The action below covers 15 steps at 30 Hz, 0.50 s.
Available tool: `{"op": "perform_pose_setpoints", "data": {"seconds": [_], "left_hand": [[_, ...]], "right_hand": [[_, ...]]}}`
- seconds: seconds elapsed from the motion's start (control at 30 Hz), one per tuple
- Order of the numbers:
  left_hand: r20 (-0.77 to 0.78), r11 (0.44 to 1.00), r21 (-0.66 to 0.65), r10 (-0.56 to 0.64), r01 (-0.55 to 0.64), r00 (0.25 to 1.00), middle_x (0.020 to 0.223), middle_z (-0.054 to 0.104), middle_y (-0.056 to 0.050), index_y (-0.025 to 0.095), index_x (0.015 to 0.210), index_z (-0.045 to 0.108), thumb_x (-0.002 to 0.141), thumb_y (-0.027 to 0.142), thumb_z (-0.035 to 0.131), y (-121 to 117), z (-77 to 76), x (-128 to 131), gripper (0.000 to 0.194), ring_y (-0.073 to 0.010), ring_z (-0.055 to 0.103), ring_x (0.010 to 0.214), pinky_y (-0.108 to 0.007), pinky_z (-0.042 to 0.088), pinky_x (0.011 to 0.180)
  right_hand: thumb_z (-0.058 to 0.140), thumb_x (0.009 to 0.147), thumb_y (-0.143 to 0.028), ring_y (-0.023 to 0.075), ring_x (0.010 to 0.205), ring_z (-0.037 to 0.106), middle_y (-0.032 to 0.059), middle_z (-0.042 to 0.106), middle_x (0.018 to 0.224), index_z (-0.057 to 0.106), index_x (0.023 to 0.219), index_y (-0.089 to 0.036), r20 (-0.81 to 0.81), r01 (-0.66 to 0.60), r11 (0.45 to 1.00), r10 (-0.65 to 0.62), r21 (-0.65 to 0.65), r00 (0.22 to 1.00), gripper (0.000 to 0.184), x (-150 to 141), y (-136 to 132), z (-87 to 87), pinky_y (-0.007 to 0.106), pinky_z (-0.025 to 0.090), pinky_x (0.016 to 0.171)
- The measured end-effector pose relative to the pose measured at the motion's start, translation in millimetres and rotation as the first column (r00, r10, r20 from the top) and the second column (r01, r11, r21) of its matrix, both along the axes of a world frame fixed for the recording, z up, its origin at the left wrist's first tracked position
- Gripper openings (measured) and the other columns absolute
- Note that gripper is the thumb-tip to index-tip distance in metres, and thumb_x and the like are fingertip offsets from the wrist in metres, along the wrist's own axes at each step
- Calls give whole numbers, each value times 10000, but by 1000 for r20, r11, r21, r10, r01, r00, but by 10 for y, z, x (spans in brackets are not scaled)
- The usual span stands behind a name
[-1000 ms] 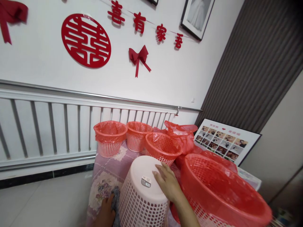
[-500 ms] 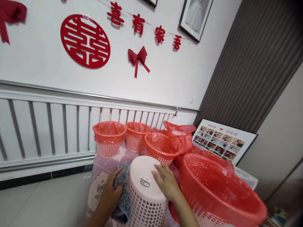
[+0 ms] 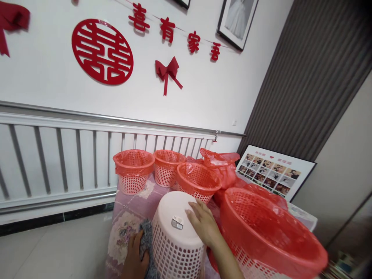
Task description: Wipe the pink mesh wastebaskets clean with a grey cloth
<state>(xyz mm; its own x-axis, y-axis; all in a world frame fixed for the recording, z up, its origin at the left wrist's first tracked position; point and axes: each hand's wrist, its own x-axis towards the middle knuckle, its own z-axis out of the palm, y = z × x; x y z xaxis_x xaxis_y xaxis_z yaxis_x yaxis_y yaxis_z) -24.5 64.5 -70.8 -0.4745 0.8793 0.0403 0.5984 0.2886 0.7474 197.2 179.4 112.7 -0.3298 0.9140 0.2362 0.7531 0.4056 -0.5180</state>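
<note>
A pale pink perforated plastic basket (image 3: 178,248) stands upside down on the table, its closed base facing up with a small label (image 3: 177,222) on it. My left hand (image 3: 136,254) is closed around a grey cloth (image 3: 148,248), which presses against the basket's left side. On the base's right edge rests my right hand (image 3: 202,221), fingers stretched out flat and holding nothing. Just behind is a basket lined with a red bag (image 3: 199,179). A large red-lined basket (image 3: 270,232) stands close to my right forearm.
Two more red-lined baskets, one at the left (image 3: 134,172) and one beside it (image 3: 167,166), stand at the back. Red plastic bags (image 3: 223,164) are heaped behind. A photo board (image 3: 273,170) leans at the right. A white radiator (image 3: 87,155) runs behind the flowered tablecloth (image 3: 124,232).
My left hand has slid the cloth down the basket's left side, toward me. My right hand stays on the base.
</note>
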Motion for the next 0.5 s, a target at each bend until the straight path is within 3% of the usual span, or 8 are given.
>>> {"op": "perform_pose_setpoints", "data": {"seconds": [0.07,0.17,0.37,0.5], "left_hand": [[3,994,-112,-10,10,1000,1492,438,-233,15,1427,426,785,109,453,-57,-202,-57,650,-284,435,1404,-380,305,1194],[-1,973,-229,-27,26,1000,1460,487,-246,6,1423,436,726,39,466,-123,-324,-104,698,-292,484,1368,-388,328,1172],[-4,971,-232,-62,60,998,1507,474,-173,105,1462,431,793,135,445,-209,-249,-145,670,-277,503,1352,-415,307,1185],[38,975,-218,-44,51,998,1364,614,-186,93,1378,549,685,147,540,-287,-260,-123,695,-337,537,1313,-449,360,1162]], "right_hand": [[478,905,-485,318,1451,337,189,426,1527,644,1298,-111,-9,-5,1000,5,3,1000,568,5,3,-13,464,261,1204],[479,904,-490,319,1455,329,193,423,1526,639,1304,-103,-9,-10,1000,10,1,1000,579,10,3,-14,461,252,1208],[557,866,-497,331,1448,334,194,404,1537,657,1286,-135,-27,-30,999,29,-18,999,563,31,25,-10,477,256,1202],[619,824,-505,318,1436,353,194,396,1538,653,1285,-146,-64,-148,988,145,-33,987,586,81,137,-13,475,257,1201]]}}
